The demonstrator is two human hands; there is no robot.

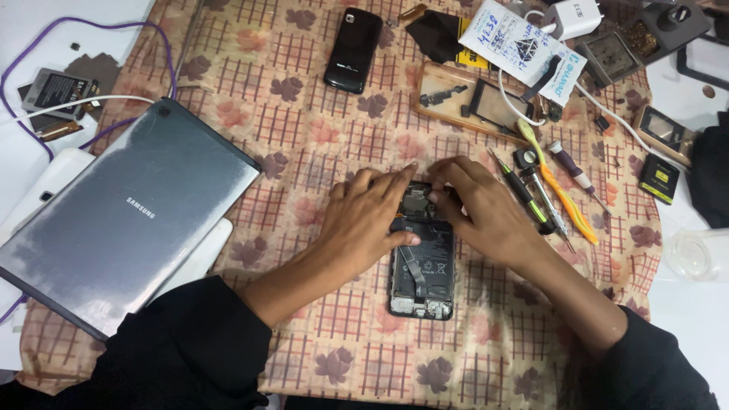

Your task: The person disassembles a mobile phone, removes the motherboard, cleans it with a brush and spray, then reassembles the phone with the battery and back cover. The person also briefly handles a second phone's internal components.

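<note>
An opened smartphone point(424, 277) lies back-up on the patterned cloth point(319, 129), its black battery and ribbon cable exposed. My left hand point(372, 216) rests on the phone's upper left, thumb on the battery edge, fingers reaching over the top end. My right hand point(482, 209) covers the upper right, fingertips pressed to a small part near the phone's top. Both hands meet at the top end, which they partly hide.
A grey tablet point(129, 212) lies back-up at left. A black phone point(353, 49) sits at the top. Screwdrivers point(531, 199), a yellow-green pry tool point(558, 190), a tray of parts point(474, 102), a charger point(573, 17) and batteries point(659, 176) crowd the right.
</note>
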